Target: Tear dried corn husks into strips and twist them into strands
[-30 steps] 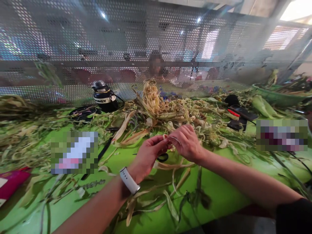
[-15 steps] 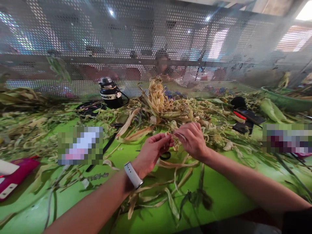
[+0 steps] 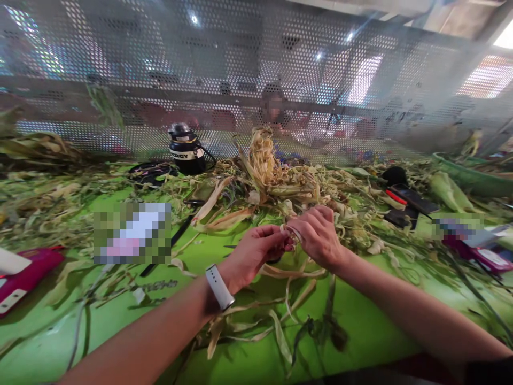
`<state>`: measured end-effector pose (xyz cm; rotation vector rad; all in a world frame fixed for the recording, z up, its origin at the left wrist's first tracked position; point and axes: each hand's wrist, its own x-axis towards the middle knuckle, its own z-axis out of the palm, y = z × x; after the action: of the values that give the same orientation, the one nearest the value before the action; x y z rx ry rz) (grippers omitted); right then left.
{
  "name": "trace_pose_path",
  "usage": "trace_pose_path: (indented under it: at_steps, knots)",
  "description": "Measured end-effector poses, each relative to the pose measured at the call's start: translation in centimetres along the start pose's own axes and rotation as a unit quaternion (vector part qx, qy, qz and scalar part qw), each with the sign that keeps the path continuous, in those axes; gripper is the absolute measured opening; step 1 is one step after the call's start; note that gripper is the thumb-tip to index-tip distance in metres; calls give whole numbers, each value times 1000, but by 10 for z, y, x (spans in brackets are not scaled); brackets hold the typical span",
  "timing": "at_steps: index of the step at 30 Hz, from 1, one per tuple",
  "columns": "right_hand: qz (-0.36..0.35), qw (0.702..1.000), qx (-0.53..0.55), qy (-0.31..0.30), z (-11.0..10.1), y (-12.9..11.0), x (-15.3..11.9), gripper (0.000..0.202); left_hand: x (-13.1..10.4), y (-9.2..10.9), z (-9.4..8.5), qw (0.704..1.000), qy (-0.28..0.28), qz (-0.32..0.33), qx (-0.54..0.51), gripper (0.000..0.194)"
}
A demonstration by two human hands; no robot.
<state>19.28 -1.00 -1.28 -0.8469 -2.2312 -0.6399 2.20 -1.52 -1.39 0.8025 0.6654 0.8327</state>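
Observation:
My left hand, with a white-strapped band on its wrist, is closed in a pinch on a pale strip of dried corn husk. My right hand grips the same strip, its fingers curled over and touching the left fingertips. The small folded part between the fingers is mostly hidden. Beneath the hands, a dark pointed tool, partly covered by the left hand, lies on the green tabletop. Long loose husk strips lie just in front of the hands.
Behind the hands stands a bundled husk figure amid heaped dry husks. A black jug is left of it. Phones and a magenta tool lie at the sides. A green basin sits far right; a perforated screen closes off the back.
My hands have drawn closer together, and the right hand has dropped slightly toward the left fingertips. The pale strip is now more tucked between them. The view has shifted a little.

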Motion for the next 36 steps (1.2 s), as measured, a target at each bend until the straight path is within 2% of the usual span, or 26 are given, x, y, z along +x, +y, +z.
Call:
trace_pose_path:
  at_steps: [8, 10, 13, 15, 19, 22, 25, 27, 31, 33, 36]
  knots:
    - [-23, 1000, -11, 1, -2, -7, -1, 9, 2, -3, 1, 996, 41, 78, 11, 19]
    - [-3, 1000, 15, 9, -2, -11, 0, 7, 2, -2, 4, 994, 56, 98, -2, 18]
    - [99, 992, 75, 17, 0, -16, 4, 9, 3, -2, 6, 988, 76, 135, -5, 18]
    - [176, 977, 120, 21, 1, -18, 6, 12, 4, -2, 6, 985, 74, 153, 17, 18]
    - [312, 919, 242, 4, 2, -18, 6, 10, 5, -2, 3, 981, 67, 169, 62, 18]
    - [368, 871, 324, -22, 1, -16, 5, 13, 6, 0, 2, 981, 74, 163, 79, 23]
    - [370, 847, 377, -52, -3, -16, 6, 18, 5, 2, 2, 983, 67, 152, 85, 28]
    - [360, 852, 377, -57, -6, -17, 8, 19, 4, 3, 2, 983, 62, 153, 86, 29]
    - [345, 880, 325, -31, -8, -18, 13, 18, 4, 2, 1, 980, 53, 158, 110, 27]
    - [345, 880, 327, -19, -9, -18, 14, 18, 5, 2, -1, 979, 46, 158, 119, 26]
    - [351, 863, 363, -19, -9, -17, 14, 19, 6, 1, -3, 978, 35, 161, 127, 25]
